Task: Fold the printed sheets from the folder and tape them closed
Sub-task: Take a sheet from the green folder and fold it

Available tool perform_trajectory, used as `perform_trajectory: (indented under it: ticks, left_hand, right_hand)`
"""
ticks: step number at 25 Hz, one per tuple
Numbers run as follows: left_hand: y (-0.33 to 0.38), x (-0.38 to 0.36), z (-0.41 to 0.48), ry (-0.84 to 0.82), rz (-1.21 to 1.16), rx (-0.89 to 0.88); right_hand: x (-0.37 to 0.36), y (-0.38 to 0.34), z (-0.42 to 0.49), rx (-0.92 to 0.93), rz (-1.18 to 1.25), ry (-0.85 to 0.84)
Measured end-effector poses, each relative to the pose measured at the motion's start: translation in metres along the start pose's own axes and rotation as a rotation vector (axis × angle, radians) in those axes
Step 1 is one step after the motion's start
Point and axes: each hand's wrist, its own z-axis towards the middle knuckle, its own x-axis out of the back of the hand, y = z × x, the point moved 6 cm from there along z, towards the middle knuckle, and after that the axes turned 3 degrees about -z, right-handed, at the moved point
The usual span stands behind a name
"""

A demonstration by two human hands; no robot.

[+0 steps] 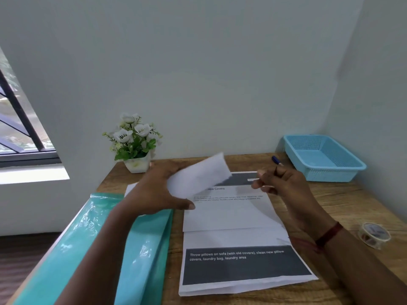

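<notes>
My left hand point(154, 190) grips a folded white sheet point(200, 177) and holds it tilted above the table. My right hand point(284, 186) hovers just to its right with thumb and fingers pinched together; whether a strip of tape is between them I cannot tell. Below both hands lie printed sheets point(233, 216), partly folded, and nearer me is one with a dark band of white text point(242, 265). The open teal folder point(105, 238) lies to the left, under my left forearm. A roll of clear tape point(374, 235) stands at the right by my right wrist.
A blue mesh basket point(334, 170) sits in the far right corner of the wooden table point(352, 201), with a blue pen point(276, 161) beside it. A small pot of white flowers point(134, 142) stands at the back left against the wall. A window is at the left.
</notes>
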Motion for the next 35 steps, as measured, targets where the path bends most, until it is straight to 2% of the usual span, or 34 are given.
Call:
perform_trajectory:
  ticks: [6,8,11,14,18,21,25,27,30,32,35]
  left_hand:
    - [-0.008,0.038,-0.017,-0.108,-0.532,0.011]
    - [-0.010,0.036,-0.018,-0.205,-0.632,-0.009]
    - [-0.005,0.028,-0.016,-0.410,-0.632,0.000]
    - [0.005,0.024,-0.013,-0.549,-0.576,0.015]
    - [0.003,0.022,-0.010,-0.616,-0.533,0.049]
    - [-0.008,0.022,-0.010,-0.591,-0.477,0.067]
    - [-0.015,0.022,-0.013,-0.594,-0.469,0.061]
    - [-0.017,0.026,-0.014,-0.560,-0.426,0.050]
    - [-0.021,0.035,-0.018,-0.515,-0.367,0.060]
    - [-0.022,0.038,-0.021,-0.500,-0.351,0.069]
    - [-0.020,0.038,-0.023,-0.502,-0.292,0.053]
  right_hand:
    - [-0.032,0.011,-0.009,0.210,-0.719,-0.410]
    - [-0.040,0.017,-0.015,0.240,-0.886,-0.542]
    - [-0.047,0.026,-0.020,0.303,-0.995,-0.635]
    - [-0.052,0.029,-0.022,0.377,-1.025,-0.644]
    - [-0.049,0.032,-0.019,0.363,-1.037,-0.631]
    - [-0.044,0.027,-0.019,0.396,-1.031,-0.597]
    - [-0.037,0.006,-0.016,0.545,-0.987,-0.497]
    - [-0.026,-0.007,-0.011,0.641,-0.989,-0.363]
    - [0.004,-0.033,-0.007,0.754,-0.909,-0.066]
    - [0.026,-0.046,-0.006,0.783,-0.848,0.076]
    - [0.043,-0.053,-0.006,0.746,-0.731,0.191]
